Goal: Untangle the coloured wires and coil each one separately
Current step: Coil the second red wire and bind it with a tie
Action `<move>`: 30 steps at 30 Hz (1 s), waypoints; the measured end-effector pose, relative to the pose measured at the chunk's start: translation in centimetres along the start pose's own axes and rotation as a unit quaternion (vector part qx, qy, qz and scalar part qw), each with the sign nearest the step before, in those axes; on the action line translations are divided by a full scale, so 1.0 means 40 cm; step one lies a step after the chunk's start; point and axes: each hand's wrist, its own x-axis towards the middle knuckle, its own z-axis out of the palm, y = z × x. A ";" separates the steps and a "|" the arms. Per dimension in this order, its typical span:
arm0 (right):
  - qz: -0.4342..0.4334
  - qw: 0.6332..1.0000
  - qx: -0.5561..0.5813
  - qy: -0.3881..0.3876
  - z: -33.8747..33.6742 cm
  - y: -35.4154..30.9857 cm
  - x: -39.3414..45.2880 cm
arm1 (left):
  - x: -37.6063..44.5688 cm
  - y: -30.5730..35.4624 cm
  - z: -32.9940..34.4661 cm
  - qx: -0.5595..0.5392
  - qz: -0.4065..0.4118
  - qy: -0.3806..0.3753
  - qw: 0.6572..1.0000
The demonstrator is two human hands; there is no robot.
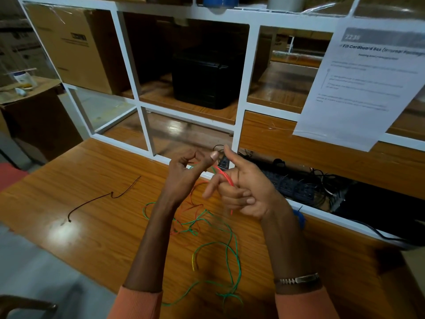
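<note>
We hold the thin red plastic-coated wire (pixel 222 174) up off the wooden tabletop (pixel 92 180) so it lifts free of the green wire (pixel 230 245) tangle below; left hand (pixel 186 173) pinches it, right hand (pixel 239 192) fingers curl round it; open tabletop lies left, beside the loose black wire (pixel 103 196).

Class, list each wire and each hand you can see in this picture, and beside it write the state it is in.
red wire: held up off the table, wound round the right hand's fingers
green wire: loose on the table, still tangled, uncoiled
dark wire: lying apart on the table, uncoiled
left hand: raised, fingers curled, pinching the red wire
right hand: raised, red wire round its fingers
</note>
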 end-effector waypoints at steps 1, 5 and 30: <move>-0.014 0.997 0.036 -0.068 -0.003 0.000 -0.007 | -0.001 -0.007 0.003 0.000 -0.005 0.006 1.000; -0.185 0.945 0.162 -0.217 -0.013 -0.007 -0.021 | -0.013 -0.062 0.013 0.024 -0.036 0.003 0.999; -0.021 0.997 -0.063 0.050 -0.046 -0.022 -0.019 | 0.030 -0.049 0.011 0.144 0.080 0.051 0.985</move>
